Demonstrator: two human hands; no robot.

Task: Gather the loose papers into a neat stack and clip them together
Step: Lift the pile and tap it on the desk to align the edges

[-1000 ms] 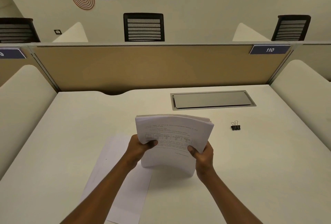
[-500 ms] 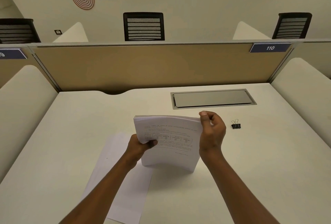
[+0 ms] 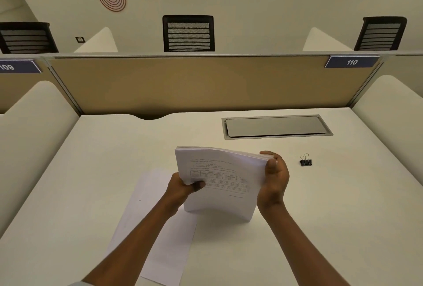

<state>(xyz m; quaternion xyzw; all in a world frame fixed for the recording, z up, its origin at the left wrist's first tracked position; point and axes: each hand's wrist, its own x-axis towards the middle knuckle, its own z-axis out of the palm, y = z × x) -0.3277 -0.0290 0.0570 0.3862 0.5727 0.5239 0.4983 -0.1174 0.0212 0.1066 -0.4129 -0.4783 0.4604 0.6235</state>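
Note:
A thick stack of printed papers [image 3: 224,178] stands on its lower edge on the white desk [image 3: 320,217], its top bowed away from me. My left hand [image 3: 183,188] grips the stack's left edge, thumb on the front page. My right hand [image 3: 274,178] holds the upper right edge, fingers curled over the top corner. A loose white sheet [image 3: 155,228] lies flat on the desk under my left forearm. A small black binder clip [image 3: 305,161] sits on the desk to the right of my right hand, apart from it.
A grey cable hatch [image 3: 274,126] is set into the desk behind the stack. A tan partition [image 3: 194,84] closes the back of the desk, with padded white side panels [image 3: 34,130] left and right. Black chairs stand beyond the partition.
My right hand left the stack's lower right edge, rose to the top right corner, and now closes on the upper right edge. The left hand kept its grip.

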